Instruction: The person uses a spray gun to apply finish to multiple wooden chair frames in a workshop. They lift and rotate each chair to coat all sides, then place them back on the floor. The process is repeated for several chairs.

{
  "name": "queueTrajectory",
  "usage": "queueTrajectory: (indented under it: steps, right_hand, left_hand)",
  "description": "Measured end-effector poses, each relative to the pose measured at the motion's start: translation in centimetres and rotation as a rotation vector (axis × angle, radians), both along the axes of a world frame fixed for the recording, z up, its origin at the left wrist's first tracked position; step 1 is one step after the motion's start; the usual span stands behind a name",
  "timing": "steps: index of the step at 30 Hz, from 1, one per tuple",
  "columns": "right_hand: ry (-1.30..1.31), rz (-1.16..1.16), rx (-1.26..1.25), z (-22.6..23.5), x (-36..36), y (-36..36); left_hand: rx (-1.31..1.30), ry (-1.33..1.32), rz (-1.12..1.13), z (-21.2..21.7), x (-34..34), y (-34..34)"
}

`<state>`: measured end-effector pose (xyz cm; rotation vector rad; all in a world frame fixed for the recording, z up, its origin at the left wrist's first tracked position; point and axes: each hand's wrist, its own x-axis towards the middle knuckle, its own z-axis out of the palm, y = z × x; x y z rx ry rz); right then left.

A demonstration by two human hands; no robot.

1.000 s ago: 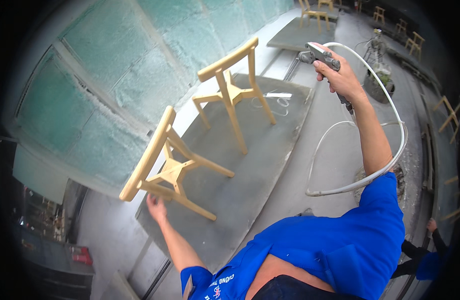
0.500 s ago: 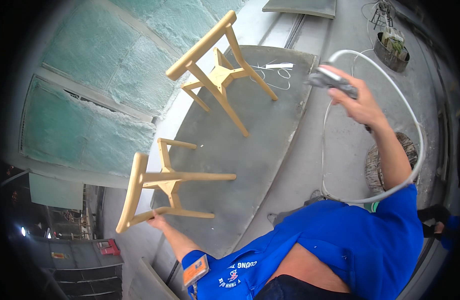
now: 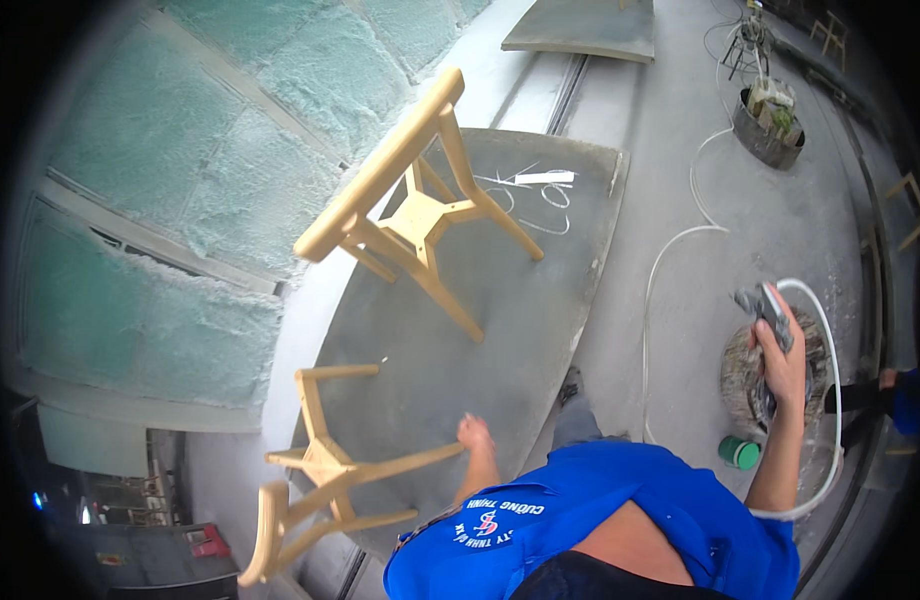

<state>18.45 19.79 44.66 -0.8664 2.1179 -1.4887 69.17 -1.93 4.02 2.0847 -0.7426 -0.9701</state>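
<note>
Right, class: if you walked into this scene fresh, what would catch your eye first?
Two pale wooden chair frames on a grey platform: the far chair near its middle, the near chair at its lower left edge, its leg at the left hand. At the right, the right hand holds a spray gun with a white hose.

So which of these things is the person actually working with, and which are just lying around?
In use: near chair frame, gripped at a leg by the left hand; spray gun with its white hose in the right hand; grey platform.

Lying about: second chair frame, green cup, far bucket.
</note>
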Motion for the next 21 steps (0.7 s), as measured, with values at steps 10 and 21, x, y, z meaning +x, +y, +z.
queueTrajectory:
  steps: [10,21]
  right_hand:
    - [0.065,-0.048,0.283,3.6,1.5,-10.5]
    - [0.167,0.069,0.386,4.1,1.5,-16.8]
  left_hand:
    - [-0.614,-0.914,-0.751,21.5,1.7,-48.5]
    - [-0.086,-1.344,-1.188,26.5,2.8,-52.2]
